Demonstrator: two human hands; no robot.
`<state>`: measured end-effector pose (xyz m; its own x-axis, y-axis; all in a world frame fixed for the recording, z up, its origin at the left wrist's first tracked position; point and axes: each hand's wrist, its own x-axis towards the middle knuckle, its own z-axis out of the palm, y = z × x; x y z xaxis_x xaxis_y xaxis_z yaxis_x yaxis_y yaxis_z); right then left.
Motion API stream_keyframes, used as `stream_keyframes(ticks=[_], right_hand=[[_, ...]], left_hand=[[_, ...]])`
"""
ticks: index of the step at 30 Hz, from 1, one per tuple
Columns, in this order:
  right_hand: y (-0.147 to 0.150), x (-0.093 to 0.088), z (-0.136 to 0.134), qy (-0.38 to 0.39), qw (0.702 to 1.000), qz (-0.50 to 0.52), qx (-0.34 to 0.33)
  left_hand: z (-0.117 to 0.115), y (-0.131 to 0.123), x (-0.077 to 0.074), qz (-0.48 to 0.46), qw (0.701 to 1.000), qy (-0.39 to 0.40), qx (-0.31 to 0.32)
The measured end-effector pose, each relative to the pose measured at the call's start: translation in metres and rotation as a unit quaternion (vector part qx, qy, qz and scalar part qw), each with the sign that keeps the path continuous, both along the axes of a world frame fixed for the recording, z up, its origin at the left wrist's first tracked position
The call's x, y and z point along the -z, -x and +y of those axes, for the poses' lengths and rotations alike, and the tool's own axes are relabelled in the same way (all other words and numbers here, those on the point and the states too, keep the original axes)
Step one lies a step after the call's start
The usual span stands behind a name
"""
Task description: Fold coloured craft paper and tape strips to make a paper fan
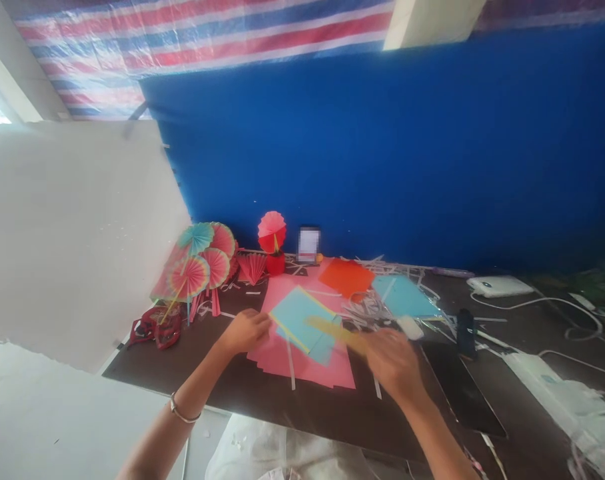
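Pale fabric (287, 450) covers the lap at the bottom of my feed, and just past it begins the dark desk (352, 420). On it I have a blue sheet (292, 310), slanted over a spread of pink sheets (272, 363), with another blue piece (323, 352) peeking out beneath its lower right side. Yellow edging (317, 300) shows along two opposite sides of the upper sheet; the other two look bare to me.

I have the left hand (247, 331) at the sheet's left corner, fingers curled and close together; I cannot tell whether they pinch the paper or merely rest by it. The right hand (395, 360) is closed around a yellow strip (340, 333) that reaches over the sheet, too blurred for me to say whether it touches.

I read the step in hand as bringing the strip to the sheet. To my mind the next move calls for steadying that corner and laying the strip straight along a side, without skewing the sheet on its loose pile. Round paper fans (187, 277) stand farther left; an orange sheet (347, 277) lies beyond the blue one.
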<state>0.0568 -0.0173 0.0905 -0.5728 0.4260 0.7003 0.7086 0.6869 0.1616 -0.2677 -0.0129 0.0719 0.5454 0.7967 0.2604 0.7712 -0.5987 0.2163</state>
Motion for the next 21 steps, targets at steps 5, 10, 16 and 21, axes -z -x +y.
stream_keyframes(ticks=[5, 10, 16, 21], right_hand=[[0.008, 0.011, -0.008, -0.036, 0.999, -0.019, 0.036], [0.041, 0.036, -0.022, 0.028, 0.999, -0.041, -0.011], [0.053, 0.057, -0.023, 0.112, 0.993, 0.049, 0.000], [0.064, 0.063, -0.020, 0.144, 0.984, 0.105, 0.011]], left_hand=[[-0.006, -0.023, 0.003, -0.422, 0.828, 0.364, -0.060], [-0.010, -0.062, 0.018, -0.612, 0.625, 0.478, -0.078], [-0.010, -0.062, 0.034, -0.661, 0.595, 0.448, -0.088], [-0.011, -0.061, 0.038, -0.680, 0.557, 0.470, -0.081]])
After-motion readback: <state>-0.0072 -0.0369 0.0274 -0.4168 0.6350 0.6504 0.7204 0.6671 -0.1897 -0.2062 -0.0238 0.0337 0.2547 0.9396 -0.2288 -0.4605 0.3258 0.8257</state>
